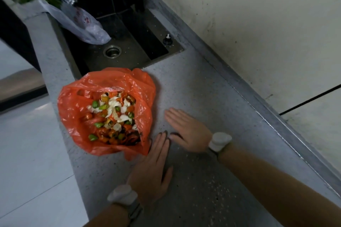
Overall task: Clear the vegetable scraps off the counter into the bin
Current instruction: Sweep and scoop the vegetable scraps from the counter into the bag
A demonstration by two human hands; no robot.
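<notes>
Most scraps [112, 116] already in orange bag [73, 108]; small seeds [217, 190] left on bench [212, 88]. Left hand [151, 167], right hand [186, 131] flat, empty.

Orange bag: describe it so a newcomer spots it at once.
On the grey counter, next to the dark sink, an orange plastic bag lies open beside the left hand. Unlike the clear bag draped over the sink, it holds chopped vegetable scraps.
</notes>
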